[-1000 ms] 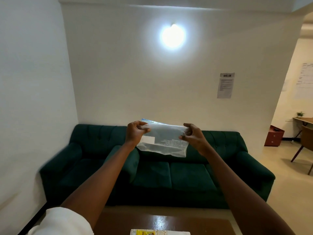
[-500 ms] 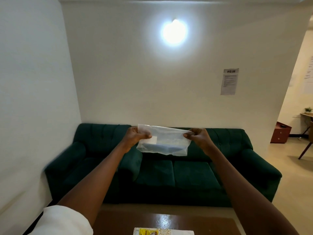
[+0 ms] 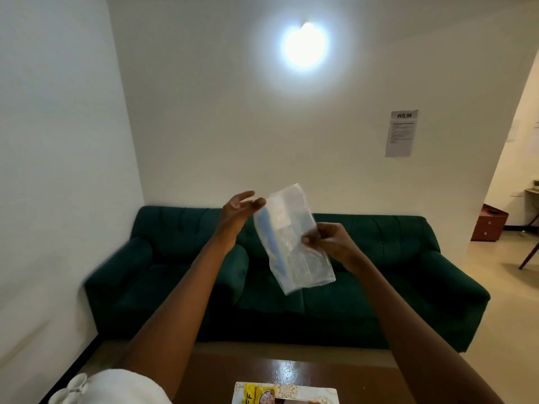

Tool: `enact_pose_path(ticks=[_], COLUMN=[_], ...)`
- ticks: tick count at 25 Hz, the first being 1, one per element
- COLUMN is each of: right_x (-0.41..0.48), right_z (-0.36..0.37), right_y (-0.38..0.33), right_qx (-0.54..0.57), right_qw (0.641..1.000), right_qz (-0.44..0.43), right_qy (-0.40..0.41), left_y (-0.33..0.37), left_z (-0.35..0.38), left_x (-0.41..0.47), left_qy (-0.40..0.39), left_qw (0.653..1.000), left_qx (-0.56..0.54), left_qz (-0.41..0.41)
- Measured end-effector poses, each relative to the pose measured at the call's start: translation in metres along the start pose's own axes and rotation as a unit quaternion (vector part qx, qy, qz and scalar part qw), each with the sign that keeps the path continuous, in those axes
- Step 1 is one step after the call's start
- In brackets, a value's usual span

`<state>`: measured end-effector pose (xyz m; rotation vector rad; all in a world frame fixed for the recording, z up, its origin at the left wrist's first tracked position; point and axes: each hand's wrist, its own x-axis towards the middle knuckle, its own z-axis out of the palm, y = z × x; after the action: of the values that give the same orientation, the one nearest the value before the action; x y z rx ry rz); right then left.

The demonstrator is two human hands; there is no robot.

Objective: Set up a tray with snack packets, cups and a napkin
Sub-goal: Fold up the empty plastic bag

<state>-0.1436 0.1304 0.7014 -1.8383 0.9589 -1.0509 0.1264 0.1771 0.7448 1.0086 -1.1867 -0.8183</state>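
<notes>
Head view: the right hand (image 3: pixel 329 243) pinches a clear plastic bag (image 3: pixel 287 252) by one edge, in the air well above the tray (image 3: pixel 323 392) on the tabletop (image 3: pixel 221 374). The left hand (image 3: pixel 237 211) is spread beside it. That lone pinch may slip and drop the bag.

A clear plastic bag (image 3: pixel 293 240) with a blue strip along one edge hangs tilted, pinched by the right hand (image 3: pixel 329 240). A patterned tray (image 3: pixel 309 392) on the counter (image 3: pixel 335 371) carries a yellow snack packet (image 3: pixel 258 394).

A short, soft white fabric sleeve (image 3: pixel 116 386) covers the left upper arm; below it both forearms run bare to the left grip (image 3: pixel 236 211) and right grip (image 3: pixel 332 243)
</notes>
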Motion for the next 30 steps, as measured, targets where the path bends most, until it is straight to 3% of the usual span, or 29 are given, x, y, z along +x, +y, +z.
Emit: enact_pose_path(ticks=[1, 2, 4, 5, 8, 12, 17, 22, 25, 28, 30], right_x=[-0.004, -0.007, -0.009, -0.008, -0.007, -0.010, -0.016, -0.018, -0.018, -0.012, -0.010], right_z=[0.002, 0.005, 0.014, 0.018, 0.026, 0.030, 0.031, 0.043, 0.043, 0.045, 0.046], right_y=[0.005, 0.008, 0.013, 0.014, 0.014, 0.018, 0.022, 0.018, 0.018, 0.018, 0.018], right_qx=[0.083, 0.142, 0.189, 0.193, 0.196, 0.213, 0.224, 0.289, 0.289, 0.281, 0.246], right_qw=[0.996, 0.989, 0.980, 0.980, 0.977, 0.972, 0.970, 0.949, 0.947, 0.930, 0.921], right_qz=[0.016, 0.030, 0.041, 0.039, 0.049, 0.050, 0.051, 0.061, 0.047, 0.050, 0.035], right_qy=[0.022, 0.034, 0.041, 0.043, 0.062, 0.079, 0.079, 0.110, 0.131, 0.232, 0.301], left_y=[-0.009, -0.021, -0.042, -0.045, -0.037, -0.041, -0.051, -0.057, -0.056, -0.065, -0.076], left_z=[0.000, 0.003, 0.017, 0.025, 0.036, 0.025, 0.015, 0.006, 0.003, 0.007, 0.017], left_x=[-0.007, -0.015, -0.031, -0.034, -0.027, -0.018, -0.016, -0.023, -0.025, -0.035, -0.044], left_qy=[0.000, -0.052, -0.179, -0.197, -0.131, -0.132, -0.149, -0.154, -0.161, -0.157, -0.173], left_qw=[0.998, 0.994, 0.978, 0.976, 0.987, 0.986, 0.971, 0.964, 0.943, 0.890, 0.874], left_qx=[-0.053, -0.080, -0.059, -0.038, 0.017, 0.033, -0.068, -0.101, -0.197, -0.328, -0.352], left_qz=[-0.033, -0.058, -0.085, -0.089, -0.086, -0.101, -0.172, -0.191, -0.213, -0.273, -0.285])
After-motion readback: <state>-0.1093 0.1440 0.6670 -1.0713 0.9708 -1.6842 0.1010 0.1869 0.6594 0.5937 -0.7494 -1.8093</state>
